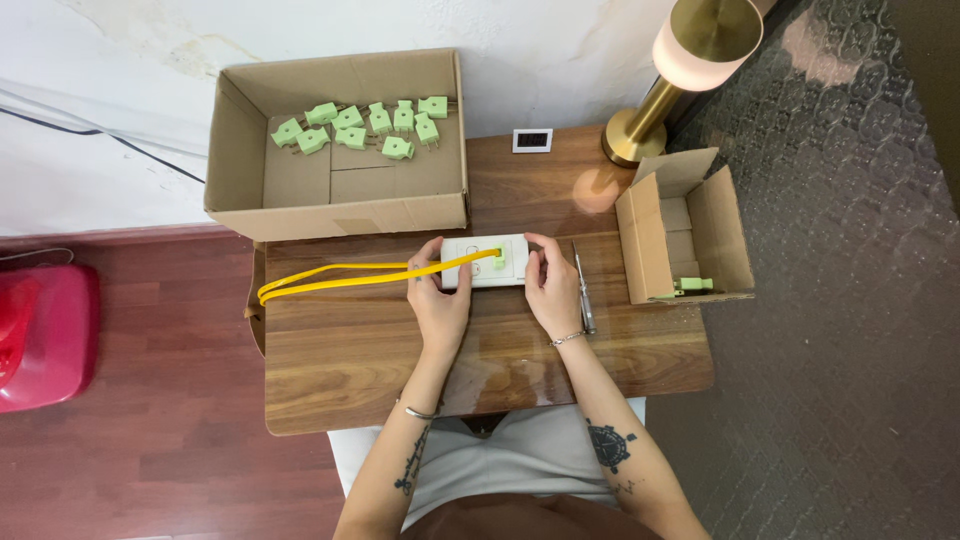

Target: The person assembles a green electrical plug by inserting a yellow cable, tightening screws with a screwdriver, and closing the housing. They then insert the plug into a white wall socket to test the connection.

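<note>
A white rectangular socket plate [487, 262] lies on the wooden table [340, 360], held between both my hands. My left hand [436, 295] grips its left end and touches a yellow cable [340, 276] that loops off to the left. My right hand [552, 285] holds the plate's right end. A small green plug [499, 259] sits in the plate where the yellow cable ends.
A large open cardboard box [338, 200] at the back left holds several green plugs [352, 128]. A smaller box [682, 232] on its side at right holds one green plug [694, 285]. A screwdriver [583, 292] lies beside my right hand. A brass lamp [672, 75] and a small display [532, 140] stand behind.
</note>
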